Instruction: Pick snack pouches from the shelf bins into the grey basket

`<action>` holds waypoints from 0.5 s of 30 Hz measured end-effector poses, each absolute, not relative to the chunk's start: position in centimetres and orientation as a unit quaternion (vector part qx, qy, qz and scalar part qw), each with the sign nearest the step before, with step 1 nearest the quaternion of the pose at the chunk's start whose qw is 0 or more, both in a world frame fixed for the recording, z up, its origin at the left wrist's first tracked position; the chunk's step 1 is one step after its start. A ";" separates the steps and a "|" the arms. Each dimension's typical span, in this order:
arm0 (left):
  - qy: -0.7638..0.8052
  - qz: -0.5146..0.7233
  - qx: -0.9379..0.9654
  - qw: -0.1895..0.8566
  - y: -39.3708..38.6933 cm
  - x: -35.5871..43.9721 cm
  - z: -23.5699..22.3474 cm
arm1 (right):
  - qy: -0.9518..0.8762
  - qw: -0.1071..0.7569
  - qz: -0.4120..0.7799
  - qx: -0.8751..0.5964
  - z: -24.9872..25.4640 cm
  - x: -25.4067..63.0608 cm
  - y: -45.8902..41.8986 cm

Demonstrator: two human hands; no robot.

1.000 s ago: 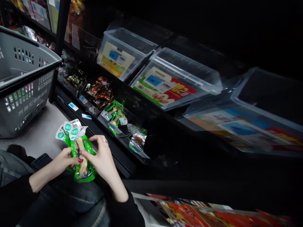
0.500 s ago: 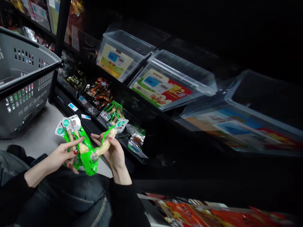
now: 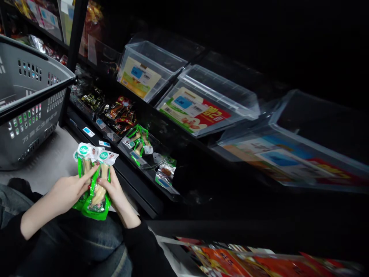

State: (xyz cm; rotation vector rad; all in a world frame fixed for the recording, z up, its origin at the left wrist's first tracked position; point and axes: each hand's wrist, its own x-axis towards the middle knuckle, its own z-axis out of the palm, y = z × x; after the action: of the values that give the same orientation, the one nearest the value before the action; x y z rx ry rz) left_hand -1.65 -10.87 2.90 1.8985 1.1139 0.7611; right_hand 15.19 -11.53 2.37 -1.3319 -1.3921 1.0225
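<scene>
Low in front of my knees, both hands grip green-edged snack packets, each with a clear window showing a pale, chicken-foot-like piece and a white top with a round teal label. My left hand (image 3: 67, 190) is closed around the packets on the left, partly covered by the front one. With thumb on its face, my right hand (image 3: 115, 192) pinches the front snack packet (image 3: 99, 192), which overlaps the others, tops roughly level. How many are stacked behind cannot be made out. More green packets (image 3: 138, 140) of the same look lie in a clear shelf bin.
A grey shopping basket (image 3: 31, 100) stands at the left. Clear plastic bins (image 3: 213, 88) with price labels line the shelf above. Lower down are dark red packets (image 3: 121, 115) and a silver packet (image 3: 167, 171); orange packets (image 3: 230, 261) lie at the bottom right.
My right hand has moved left and brought its tilted packet upright against those in my left hand. The packets now overlap in one bundle.
</scene>
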 end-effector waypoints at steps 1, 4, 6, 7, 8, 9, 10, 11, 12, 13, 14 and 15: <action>0.452 0.302 0.758 0.361 -10.8 -1.9 3.2 | -0.549 0.473 0.443 -0.528 2.4 14.9 -11.6; 0.480 0.312 0.755 0.320 -10.7 -2.1 3.9 | -0.497 0.487 0.519 -0.497 2.9 14.5 -11.6; 0.490 0.352 0.713 0.356 -10.7 -1.8 3.8 | -0.485 0.492 0.529 -0.492 3.4 14.4 -11.6; 0.495 0.378 0.672 0.401 -10.8 -1.5 3.6 | -0.479 0.497 0.533 -0.489 3.6 14.4 -11.7; 0.494 0.406 0.616 0.459 -10.9 -1.2 3.4 | -0.472 0.503 0.536 -0.486 3.7 14.4 -11.7; 0.483 0.431 0.551 0.526 -11.0 -0.8 3.2 | -0.469 0.509 0.538 -0.481 3.9 14.3 -11.8; 0.463 0.446 0.482 0.595 -11.1 -0.4 3.0 | -0.469 0.515 0.539 -0.474 3.9 14.3 -11.9; 0.431 0.452 0.418 0.660 -11.2 0.0 2.9 | -0.471 0.521 0.538 -0.467 3.9 14.2 -12.0; 0.391 0.444 0.361 0.721 -11.4 0.2 2.9 | -0.476 0.524 0.536 -0.460 3.9 14.2 -12.1; 0.353 0.422 0.310 0.775 -11.5 0.3 2.9 | -0.483 0.525 0.534 -0.454 3.8 14.1 -12.3; 0.320 0.396 0.267 0.818 -11.7 0.3 2.9 | -0.492 0.523 0.531 -0.451 3.7 14.1 -12.4; 0.296 0.370 0.229 0.850 -11.8 0.1 2.9 | -0.503 0.517 0.527 -0.450 3.5 14.0 -12.5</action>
State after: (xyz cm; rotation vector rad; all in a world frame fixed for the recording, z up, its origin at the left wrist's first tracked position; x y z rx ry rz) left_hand 0.11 -11.77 2.92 0.4815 0.6238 0.7803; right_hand 14.02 -12.52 3.54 -1.0808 -1.2069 1.2656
